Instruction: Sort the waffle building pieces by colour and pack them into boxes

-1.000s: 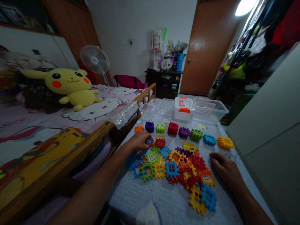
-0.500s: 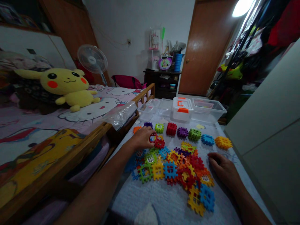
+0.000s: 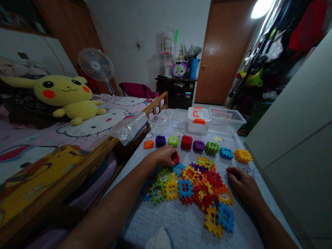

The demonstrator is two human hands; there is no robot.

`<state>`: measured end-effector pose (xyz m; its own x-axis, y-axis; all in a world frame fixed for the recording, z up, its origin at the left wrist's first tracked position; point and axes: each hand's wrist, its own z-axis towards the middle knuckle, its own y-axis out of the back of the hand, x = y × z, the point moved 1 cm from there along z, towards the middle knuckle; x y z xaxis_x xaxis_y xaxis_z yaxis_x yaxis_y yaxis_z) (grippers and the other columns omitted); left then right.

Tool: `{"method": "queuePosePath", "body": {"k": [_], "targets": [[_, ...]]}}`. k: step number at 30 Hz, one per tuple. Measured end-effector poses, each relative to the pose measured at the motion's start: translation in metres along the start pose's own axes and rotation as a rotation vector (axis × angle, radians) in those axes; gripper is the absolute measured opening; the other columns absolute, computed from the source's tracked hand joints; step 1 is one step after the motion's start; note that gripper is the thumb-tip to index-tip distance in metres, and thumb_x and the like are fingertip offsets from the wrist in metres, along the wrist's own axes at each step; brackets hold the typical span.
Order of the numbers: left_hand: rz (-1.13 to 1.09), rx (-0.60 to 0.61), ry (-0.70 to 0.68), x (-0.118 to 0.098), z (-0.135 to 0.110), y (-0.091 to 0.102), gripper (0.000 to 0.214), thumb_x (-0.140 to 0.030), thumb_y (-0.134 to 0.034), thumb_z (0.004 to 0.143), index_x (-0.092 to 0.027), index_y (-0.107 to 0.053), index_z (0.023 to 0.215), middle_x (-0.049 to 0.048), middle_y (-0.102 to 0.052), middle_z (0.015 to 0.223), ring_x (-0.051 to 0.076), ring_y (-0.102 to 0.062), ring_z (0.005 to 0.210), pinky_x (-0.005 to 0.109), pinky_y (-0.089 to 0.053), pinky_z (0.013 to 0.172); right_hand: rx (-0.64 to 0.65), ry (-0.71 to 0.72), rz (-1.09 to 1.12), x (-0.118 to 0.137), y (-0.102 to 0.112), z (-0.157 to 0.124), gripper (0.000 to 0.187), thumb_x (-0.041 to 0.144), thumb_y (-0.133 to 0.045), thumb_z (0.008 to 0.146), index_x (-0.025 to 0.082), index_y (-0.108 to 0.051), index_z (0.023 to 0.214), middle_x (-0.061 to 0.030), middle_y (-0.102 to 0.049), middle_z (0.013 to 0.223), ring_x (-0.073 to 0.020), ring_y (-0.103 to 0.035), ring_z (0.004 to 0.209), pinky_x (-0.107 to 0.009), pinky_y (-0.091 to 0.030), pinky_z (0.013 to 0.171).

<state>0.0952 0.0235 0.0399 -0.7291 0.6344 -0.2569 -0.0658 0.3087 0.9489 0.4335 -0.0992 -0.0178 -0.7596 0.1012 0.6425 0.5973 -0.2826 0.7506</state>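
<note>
My left hand point(image 3: 165, 155) curls at a red piece point(image 3: 176, 158), grip unclear; my right hand point(image 3: 240, 180) lies half-open, empty. Mid-frame, stacks point(image 3: 186, 142) stand done; the lower-centre pile point(image 3: 185, 188) is left.

A pale wall point(image 3: 119, 27) with a socket point(image 3: 138, 45) closes the far side of the dim room, a brown door point(image 3: 225, 52) beside it and a bright lamp point(image 3: 261, 8) glowing at the upper right. Before the wall stand a dark cabinet point(image 3: 162, 91), a fan point(image 3: 95, 64) and a pink chair point(image 3: 136, 90), while a bed point(image 3: 38, 133) with a wooden rail point(image 3: 90, 161), patterned bedding and a yellow plush toy point(image 3: 68, 90) fills the left. To the right, clothes point(image 3: 306, 27) hang in shadow beyond a pale panel point(image 3: 293, 114), and a light cloth point(image 3: 140, 221) covers the table.
</note>
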Motion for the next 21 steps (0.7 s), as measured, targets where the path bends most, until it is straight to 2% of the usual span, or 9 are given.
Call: {"method": "queuePosePath", "body": {"k": [16, 19, 21], "targets": [[0.106, -0.001, -0.072, -0.002, 0.0, 0.004, 0.035, -0.031, -0.069, 0.065, -0.018, -0.068, 0.098, 0.0086, -0.065, 0.099, 0.026, -0.059, 0.094, 0.032, -0.047, 0.079, 0.004, -0.012, 0.013, 0.002, 0.0, 0.002, 0.038, 0.05, -0.048, 0.071, 0.023, -0.07, 0.085, -0.0063, -0.077, 0.087, -0.0266, -0.071, 0.08, -0.037, -0.055, 0.078], [0.076, -0.032, -0.087, -0.001, 0.001, 0.011, 0.031, -0.029, -0.07, 0.064, -0.019, -0.068, 0.094, 0.0072, -0.065, 0.096, 0.025, -0.06, 0.091, 0.03, -0.046, 0.078, 0.002, -0.003, 0.026, 0.002, 0.0, 0.001, 0.037, 0.05, -0.048, 0.072, 0.023, -0.07, 0.085, -0.0063, -0.077, 0.087, -0.0263, -0.071, 0.081, -0.037, -0.055, 0.079], [0.047, -0.099, -0.093, -0.001, 0.004, 0.021, 0.033, -0.03, -0.071, 0.065, -0.019, -0.068, 0.096, 0.0065, -0.064, 0.096, 0.024, -0.059, 0.091, 0.03, -0.046, 0.08, 0.009, 0.0, 0.027, 0.002, 0.0, 0.001, 0.037, 0.049, -0.048, 0.072, 0.023, -0.071, 0.086, -0.0065, -0.076, 0.088, -0.0261, -0.072, 0.082, -0.036, -0.055, 0.079]]}}
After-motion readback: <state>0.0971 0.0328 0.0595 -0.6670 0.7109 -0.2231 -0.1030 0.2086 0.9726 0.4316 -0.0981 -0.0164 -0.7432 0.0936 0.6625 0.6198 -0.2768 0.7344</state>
